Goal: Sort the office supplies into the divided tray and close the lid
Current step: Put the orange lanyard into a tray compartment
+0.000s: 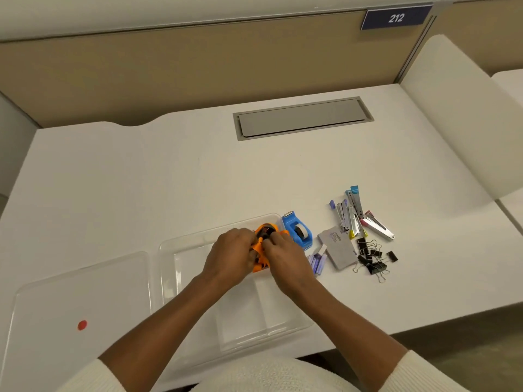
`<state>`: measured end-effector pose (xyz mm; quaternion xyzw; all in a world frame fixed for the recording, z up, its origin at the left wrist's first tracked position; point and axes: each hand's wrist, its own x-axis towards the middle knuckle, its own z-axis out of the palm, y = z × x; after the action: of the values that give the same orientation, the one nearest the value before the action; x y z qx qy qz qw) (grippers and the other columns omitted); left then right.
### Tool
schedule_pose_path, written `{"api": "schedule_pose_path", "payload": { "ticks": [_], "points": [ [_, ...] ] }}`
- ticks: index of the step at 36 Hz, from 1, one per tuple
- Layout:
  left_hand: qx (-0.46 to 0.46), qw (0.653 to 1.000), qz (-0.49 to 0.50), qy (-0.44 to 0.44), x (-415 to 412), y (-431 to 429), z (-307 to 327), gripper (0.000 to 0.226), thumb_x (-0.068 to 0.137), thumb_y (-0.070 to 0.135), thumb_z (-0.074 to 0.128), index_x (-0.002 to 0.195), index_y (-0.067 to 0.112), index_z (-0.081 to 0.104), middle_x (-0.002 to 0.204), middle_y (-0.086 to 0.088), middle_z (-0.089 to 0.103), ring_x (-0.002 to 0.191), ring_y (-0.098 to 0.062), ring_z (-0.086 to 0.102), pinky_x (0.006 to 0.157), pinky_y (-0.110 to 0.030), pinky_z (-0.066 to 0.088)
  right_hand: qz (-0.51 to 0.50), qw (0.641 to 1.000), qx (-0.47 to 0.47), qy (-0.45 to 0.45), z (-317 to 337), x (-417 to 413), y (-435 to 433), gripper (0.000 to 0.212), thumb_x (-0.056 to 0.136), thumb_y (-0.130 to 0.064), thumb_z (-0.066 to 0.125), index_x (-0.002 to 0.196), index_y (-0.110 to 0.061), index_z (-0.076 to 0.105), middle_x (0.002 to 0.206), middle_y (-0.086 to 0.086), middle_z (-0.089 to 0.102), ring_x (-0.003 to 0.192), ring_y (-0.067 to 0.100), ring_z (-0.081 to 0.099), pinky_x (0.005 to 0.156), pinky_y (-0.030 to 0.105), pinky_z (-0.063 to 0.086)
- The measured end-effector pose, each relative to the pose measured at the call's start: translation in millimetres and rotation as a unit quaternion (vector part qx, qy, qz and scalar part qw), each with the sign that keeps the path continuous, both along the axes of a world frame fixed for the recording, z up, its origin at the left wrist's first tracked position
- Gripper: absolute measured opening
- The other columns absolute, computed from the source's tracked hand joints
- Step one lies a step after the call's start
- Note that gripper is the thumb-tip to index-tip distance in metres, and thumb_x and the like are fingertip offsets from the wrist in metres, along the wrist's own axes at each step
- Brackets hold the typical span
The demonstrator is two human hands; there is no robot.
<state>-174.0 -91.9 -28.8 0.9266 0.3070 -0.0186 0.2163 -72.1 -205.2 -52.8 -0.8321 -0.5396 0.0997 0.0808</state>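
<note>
A clear divided tray [184, 250] lies on the white desk in front of me. Over its far right compartment, my left hand [230, 257] and my right hand [285, 258] both grip orange tape dispensers [264, 232]; how many are there I cannot tell, as my fingers hide most of them. A blue tape dispenser [297, 229] stands just right of the tray's far corner. The clear lid [85, 301], marked with a red dot, lies flat left of the tray.
Right of the tray lie purple staple boxes [318, 260], a grey box [338, 247], several black binder clips [372, 257] and several staplers [353, 215]. A grey cable hatch [302, 117] sits at the desk's back, before a beige partition.
</note>
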Motion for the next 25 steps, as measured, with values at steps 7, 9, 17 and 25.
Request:
{"api": "schedule_pose_path", "payload": {
  "ticks": [7, 9, 17, 25],
  "points": [
    [0.099, 0.991, -0.044, 0.081, 12, -3, -5, 0.018, 0.094, 0.024, 0.054, 0.091, 0.022, 0.072, 0.081, 0.001, 0.055, 0.077, -0.017, 0.049, 0.058, -0.03, 0.036, 0.043, 0.999, -0.025, 0.013, -6, 11, 9, 0.012, 0.081, -0.011, 0.082, 0.089, -0.01, 0.073, 0.088, 0.01, 0.068, 0.084, 0.027, 0.063, 0.063, 0.036, 0.051],
    [0.089, 0.99, -0.053, 0.098, 15, -1, -4, 0.017, 0.092, 0.021, 0.054, 0.093, 0.019, 0.071, 0.083, -0.003, 0.054, 0.079, -0.02, 0.053, 0.06, -0.032, 0.035, 0.07, 0.996, -0.051, 0.023, 2, 17, 12, 0.012, 0.093, -0.008, 0.065, 0.103, -0.008, 0.07, 0.101, 0.012, 0.067, 0.093, 0.027, 0.063, 0.078, 0.038, 0.05],
    [0.019, 0.994, -0.078, 0.069, 6, 11, 14, 0.023, 0.087, 0.017, 0.062, 0.109, 0.021, 0.066, 0.105, 0.003, 0.063, 0.095, -0.022, 0.06, 0.074, -0.039, 0.055, -0.053, 0.988, 0.14, 0.049, 14, 42, -24, 0.028, 0.087, -0.005, 0.072, 0.111, -0.018, 0.074, 0.102, 0.003, 0.074, 0.086, 0.023, 0.07, 0.067, 0.041, 0.06],
    [-0.005, 0.995, -0.098, 0.019, 5, 0, 7, 0.048, 0.087, 0.029, 0.073, 0.131, 0.022, 0.057, 0.128, 0.004, 0.051, 0.113, -0.02, 0.053, 0.086, -0.039, 0.056, -0.101, 0.986, 0.068, 0.113, -6, 65, -29, 0.064, 0.087, -0.014, 0.076, 0.145, -0.018, 0.048, 0.122, 0.007, 0.068, 0.102, 0.025, 0.064, 0.082, 0.04, 0.057]
  ]
}}
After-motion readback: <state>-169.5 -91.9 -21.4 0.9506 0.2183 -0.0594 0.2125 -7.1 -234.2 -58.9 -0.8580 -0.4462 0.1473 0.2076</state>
